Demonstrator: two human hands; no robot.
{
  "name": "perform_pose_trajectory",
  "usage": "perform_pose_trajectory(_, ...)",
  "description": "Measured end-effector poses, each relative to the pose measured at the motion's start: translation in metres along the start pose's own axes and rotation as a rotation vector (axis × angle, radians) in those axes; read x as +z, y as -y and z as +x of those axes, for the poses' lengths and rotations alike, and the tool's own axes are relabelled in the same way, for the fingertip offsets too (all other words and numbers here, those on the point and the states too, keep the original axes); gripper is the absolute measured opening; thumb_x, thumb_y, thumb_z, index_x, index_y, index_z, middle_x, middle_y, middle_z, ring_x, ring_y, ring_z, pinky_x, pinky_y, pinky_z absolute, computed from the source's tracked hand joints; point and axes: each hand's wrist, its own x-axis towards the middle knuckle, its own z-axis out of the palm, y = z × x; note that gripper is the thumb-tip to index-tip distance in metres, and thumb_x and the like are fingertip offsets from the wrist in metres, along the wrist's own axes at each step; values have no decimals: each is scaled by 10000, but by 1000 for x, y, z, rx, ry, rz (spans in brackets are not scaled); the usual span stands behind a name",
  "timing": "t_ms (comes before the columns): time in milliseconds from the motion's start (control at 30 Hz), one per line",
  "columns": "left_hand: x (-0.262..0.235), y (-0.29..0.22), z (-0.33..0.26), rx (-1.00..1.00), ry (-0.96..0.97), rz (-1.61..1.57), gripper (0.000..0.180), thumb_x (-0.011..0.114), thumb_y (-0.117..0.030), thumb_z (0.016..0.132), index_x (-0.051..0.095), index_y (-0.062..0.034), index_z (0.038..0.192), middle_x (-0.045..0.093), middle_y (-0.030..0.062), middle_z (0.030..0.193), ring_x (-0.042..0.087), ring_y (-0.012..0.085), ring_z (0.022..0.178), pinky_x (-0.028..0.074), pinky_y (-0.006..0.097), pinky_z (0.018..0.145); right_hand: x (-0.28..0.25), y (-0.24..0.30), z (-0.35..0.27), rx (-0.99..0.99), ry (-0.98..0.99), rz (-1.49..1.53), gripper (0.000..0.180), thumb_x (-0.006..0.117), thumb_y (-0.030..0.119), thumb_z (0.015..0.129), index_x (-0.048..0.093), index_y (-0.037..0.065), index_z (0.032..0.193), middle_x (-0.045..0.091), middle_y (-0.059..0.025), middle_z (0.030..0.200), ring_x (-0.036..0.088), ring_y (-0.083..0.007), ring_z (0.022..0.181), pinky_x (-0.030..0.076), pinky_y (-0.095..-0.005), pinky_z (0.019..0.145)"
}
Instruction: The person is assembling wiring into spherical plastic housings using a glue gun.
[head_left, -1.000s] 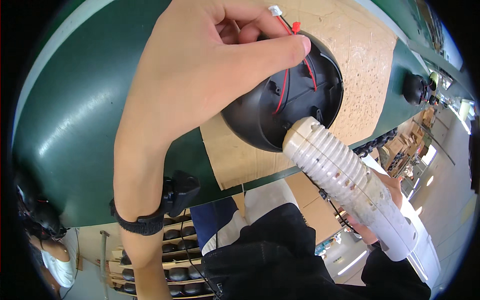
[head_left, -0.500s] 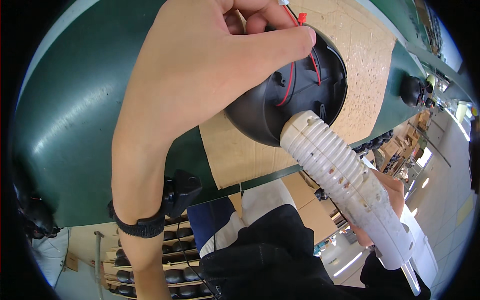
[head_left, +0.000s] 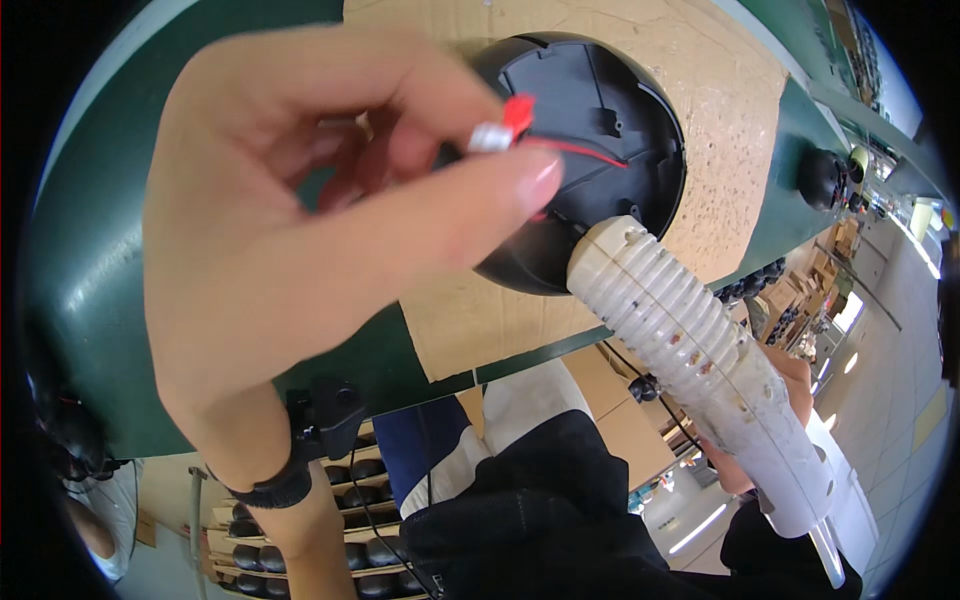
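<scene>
My left hand (head_left: 330, 215), blurred by motion, pinches a red plug (head_left: 518, 112) and a white plug (head_left: 491, 138) between thumb and index finger. A red wire (head_left: 590, 151) runs from the plugs into a round, hollow black plastic housing (head_left: 640, 110), its open side showing ribs and screw posts. The housing lies on a cardboard sheet. A white tool with a ribbed end (head_left: 690, 350) slants across the right side, overlapping the housing's near edge. Behind that tool appears part of my right hand (head_left: 728, 468); its fingers are hidden, so its grip cannot be made out.
Brown cardboard (head_left: 460, 330) covers part of the green tabletop (head_left: 110, 260). Another dark round part (head_left: 822, 180) sits at the far right. Below the table edge, racks (head_left: 270, 560) hold several black parts. A black cable (head_left: 665, 410) hangs near the white tool.
My left hand has moved left and nearer, drawing the plugs and red wire away from above the housing. The housing has shifted slightly, and the white tool has barely moved.
</scene>
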Motion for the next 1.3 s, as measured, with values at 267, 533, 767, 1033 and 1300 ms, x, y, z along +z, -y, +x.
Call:
perform_pose_trajectory(267,-3,-10,-23,-99,59,-66,100,753,-32,763,694,-21,843,577,27,798,485,70,646,382,212,589,-6,-11,3,-162,71,443,279,745,129,662,616,-56,828,598,-142,739,612,-272,603,472,-330,541)
perform_pose_trajectory(533,15,-25,-7,-90,-87,101,75,687,-25,816,657,-17,884,599,10,826,488,43,691,337,183,582,-13,-8,-1,-54,142,327,241,729,100,687,627,-64,831,640,-170,798,652,-301,692,513,-352,620)
perform_pose_trajectory(767,32,-44,24,-103,-107,137,84,689,-24,839,685,-3,920,629,-9,766,499,34,654,355,180,581,-24,-17,-5,-90,8,309,215,722,77,706,635,-71,835,664,-188,839,675,-321,756,534,-365,671)
perform_pose_trajectory(1033,41,-51,36,-77,-139,178,103,666,-4,885,693,17,982,700,70,905,662,101,828,523,200,768,-5,-31,-11,-126,-112,347,218,737,67,718,642,-65,863,664,-174,840,677,-309,761,530,-364,664)
perform_pose_trajectory(1300,38,-45,41,60,-47,80,126,630,14,915,681,31,1028,698,98,991,661,99,855,526,213,768,3,-31,-7,-197,-183,311,214,767,80,717,644,-32,852,636,-139,776,644,-266,680,503,-343,607)
